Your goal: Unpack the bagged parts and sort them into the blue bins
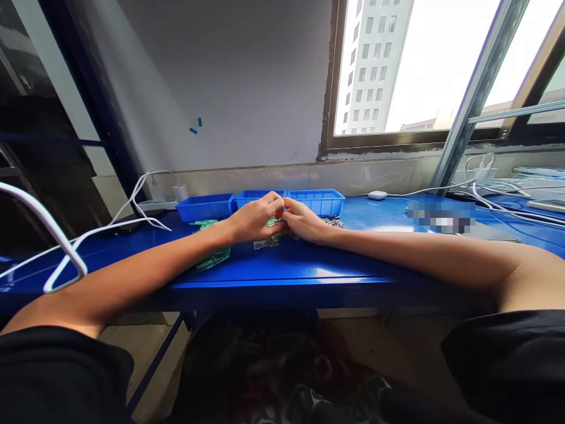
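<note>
My left hand [257, 218] and my right hand [308, 221] meet above the blue table [282, 268], their fingertips pinched together. Between them shows a small green and clear plastic packet [274, 222], its lower part hanging under my left fingers. Both hands are closed on it. Green plastic packets [215, 259] lie beside and behind my left wrist. Just past my right hand is a pile of small metal pieces [335, 222], partly hidden by the hand.
Three blue bins [206, 207] stand in a row behind my hands. White cables [141, 182] run over the left side. At the right are a white device [377, 195], more cables and a flat grey item [494, 231]. A metal post rises by the window.
</note>
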Motion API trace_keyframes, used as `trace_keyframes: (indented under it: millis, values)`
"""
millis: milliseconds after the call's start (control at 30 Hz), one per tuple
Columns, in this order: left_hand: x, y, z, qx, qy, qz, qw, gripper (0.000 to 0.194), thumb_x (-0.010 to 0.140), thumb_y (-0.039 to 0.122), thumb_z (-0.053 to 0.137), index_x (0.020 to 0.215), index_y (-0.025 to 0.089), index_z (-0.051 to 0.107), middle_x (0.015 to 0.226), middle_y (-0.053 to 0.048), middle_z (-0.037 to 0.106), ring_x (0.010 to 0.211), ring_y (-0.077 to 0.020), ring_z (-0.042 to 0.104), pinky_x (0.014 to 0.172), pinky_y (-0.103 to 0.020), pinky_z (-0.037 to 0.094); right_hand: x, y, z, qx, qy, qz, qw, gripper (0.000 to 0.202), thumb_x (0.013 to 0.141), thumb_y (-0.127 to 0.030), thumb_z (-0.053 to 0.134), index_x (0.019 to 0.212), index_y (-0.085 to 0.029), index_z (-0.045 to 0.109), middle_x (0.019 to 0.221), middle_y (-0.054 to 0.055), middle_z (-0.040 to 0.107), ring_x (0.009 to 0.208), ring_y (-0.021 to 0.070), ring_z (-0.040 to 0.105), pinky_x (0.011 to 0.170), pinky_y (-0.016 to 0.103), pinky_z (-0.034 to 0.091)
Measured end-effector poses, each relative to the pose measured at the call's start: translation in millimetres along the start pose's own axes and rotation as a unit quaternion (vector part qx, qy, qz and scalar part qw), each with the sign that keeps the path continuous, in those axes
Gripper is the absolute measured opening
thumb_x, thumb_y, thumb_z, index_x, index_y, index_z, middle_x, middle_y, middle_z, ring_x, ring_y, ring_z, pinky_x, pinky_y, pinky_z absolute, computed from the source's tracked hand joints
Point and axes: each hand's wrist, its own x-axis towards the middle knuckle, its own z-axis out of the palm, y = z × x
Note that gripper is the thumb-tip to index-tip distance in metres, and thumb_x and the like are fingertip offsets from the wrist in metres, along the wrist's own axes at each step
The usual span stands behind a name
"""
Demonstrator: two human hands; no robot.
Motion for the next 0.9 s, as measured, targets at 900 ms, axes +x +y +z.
trace_keyframes:
  millis: [900]
  values:
    - [-2, -6, 3.6, 0.016, -0.108, -0.106, 0.988, 0.026, 0.081, 0.027, 0.049, 0.104, 0.016, 0.050, 0.108, -0.011, 0.062, 0.098, -0.0265, 0.060, 0.075, -0.033, 0.046, -1, 10, 6, -0.097, 0.058, -0.117, 0.987, 0.048, 0.072, -0.017, 0.055, 0.116, -0.018, 0.036, 0.086, 0.000, 0.054, 0.071, 0.0120, 0.052, 0.068, 0.030, 0.045]
